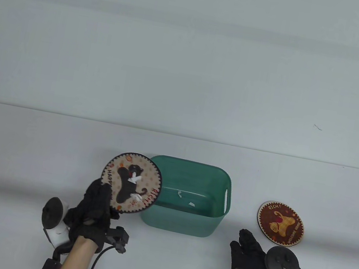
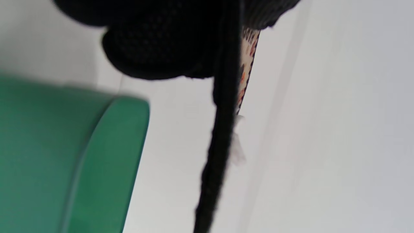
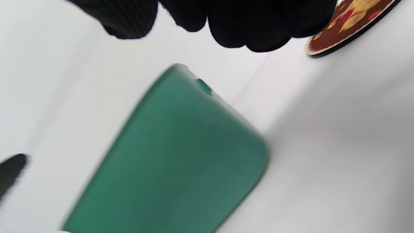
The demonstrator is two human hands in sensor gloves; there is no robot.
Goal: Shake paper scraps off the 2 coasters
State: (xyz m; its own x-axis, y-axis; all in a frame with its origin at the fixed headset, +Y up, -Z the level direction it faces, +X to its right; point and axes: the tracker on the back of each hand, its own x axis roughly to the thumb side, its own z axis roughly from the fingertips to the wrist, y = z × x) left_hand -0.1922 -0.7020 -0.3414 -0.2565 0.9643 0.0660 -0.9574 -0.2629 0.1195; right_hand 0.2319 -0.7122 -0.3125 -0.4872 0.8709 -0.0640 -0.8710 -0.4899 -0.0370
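while left hand grips the cat coaster tilted at the green bin, scraps cling; shake next. right hand relaxed, empty.

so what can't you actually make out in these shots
- Left hand fingertips: table view, hidden behind the beige cat coaster they hold.
- That coaster's face: left wrist view, edge-on and blurred; only a white paper scrap shows.
- Green bin near inner floor: table view, hidden by its front wall.
- Brown coaster: right wrist view, cut off by the top edge.
- Right hand palm: turned from every camera.
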